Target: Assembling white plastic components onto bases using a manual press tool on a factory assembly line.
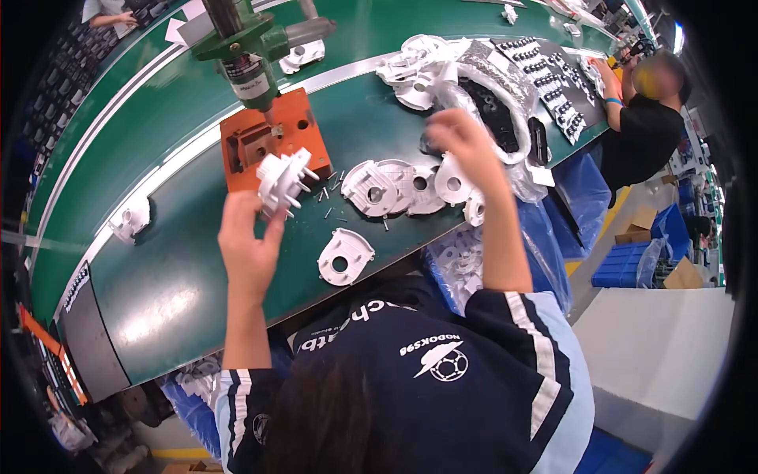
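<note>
My left hand [246,237] grips a white plastic housing part [283,182] between thumb and fingers. The part is tilted, with pegs sticking out to its right, just in front of an orange fixture block [316,134]. Above that block stands a green press [257,67] with its spindle pointing down. My right hand [462,142] is raised over the bench, farther right, near a heap of white parts [414,75]; its fingers are smeared by motion. Below it lie several round white housings [379,189] in a row, and one single housing [346,257] is nearer to me.
Small metal pins [328,197] are scattered beside the fixture. A plastic-wrapped bin [493,110] and a tray of black-and-white parts [545,79] stand to the right, where a co-worker [647,134] works. Another white part [130,220] lies at the left. Blue bags hang below the bench edge.
</note>
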{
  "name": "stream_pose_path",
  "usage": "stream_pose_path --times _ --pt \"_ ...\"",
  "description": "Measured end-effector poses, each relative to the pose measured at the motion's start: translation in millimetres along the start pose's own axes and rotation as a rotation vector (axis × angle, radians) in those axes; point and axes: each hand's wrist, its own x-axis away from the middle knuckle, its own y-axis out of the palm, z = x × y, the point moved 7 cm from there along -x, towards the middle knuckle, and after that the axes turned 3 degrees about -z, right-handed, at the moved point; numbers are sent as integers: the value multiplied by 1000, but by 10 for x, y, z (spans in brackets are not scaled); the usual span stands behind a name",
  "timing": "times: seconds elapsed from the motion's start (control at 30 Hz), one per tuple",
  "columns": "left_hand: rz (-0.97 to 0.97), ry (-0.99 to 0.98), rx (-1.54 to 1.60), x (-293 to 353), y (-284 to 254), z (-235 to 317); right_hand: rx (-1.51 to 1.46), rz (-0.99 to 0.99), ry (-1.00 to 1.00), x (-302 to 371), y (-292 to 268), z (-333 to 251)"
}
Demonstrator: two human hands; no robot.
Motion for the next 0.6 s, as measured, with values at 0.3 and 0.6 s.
stream_pose_path --times 0.3,0.6 --pt "-72 153 -490 -418 -37 -429 795 240 74 -178 -1047 931" --pt "-6 295 -551 -581 195 -542 514 560 -80 -151 -1025 419"
